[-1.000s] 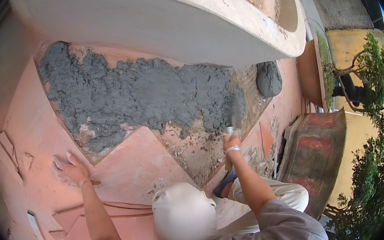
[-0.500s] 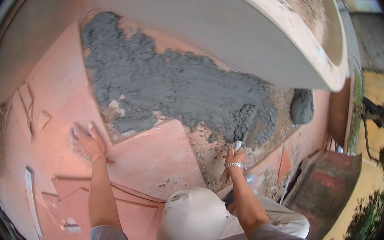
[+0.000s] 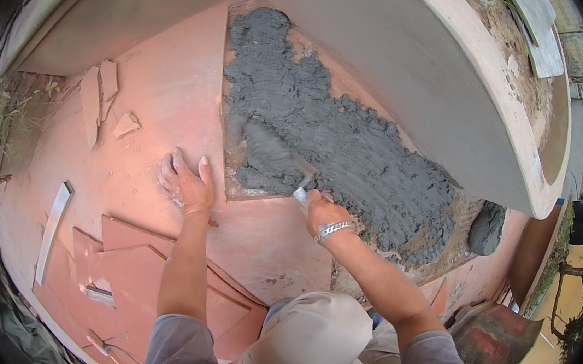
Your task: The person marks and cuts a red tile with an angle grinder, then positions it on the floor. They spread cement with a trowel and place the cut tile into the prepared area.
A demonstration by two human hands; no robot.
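My right hand (image 3: 324,210) grips the handle of a trowel (image 3: 300,194). The trowel's blade is smeared by motion and lies on the left edge of a bed of wet grey mortar (image 3: 328,128), close to a tile corner. Ridged strokes mark the mortar's surface. My left hand (image 3: 185,182) rests with fingers spread on the pink tiled floor (image 3: 154,90), left of the mortar, and holds nothing.
A curved grey wall (image 3: 391,50) borders the mortar's far right side. A separate mortar lump (image 3: 487,229) sits at the right. Stacked pink tiles (image 3: 130,270), broken tile pieces (image 3: 91,103) and a pale strip (image 3: 53,232) lie at left.
My right hand has brought the trowel from the mortar's near right part to its left edge. My left hand stays on the tiles. The whole view has shifted.
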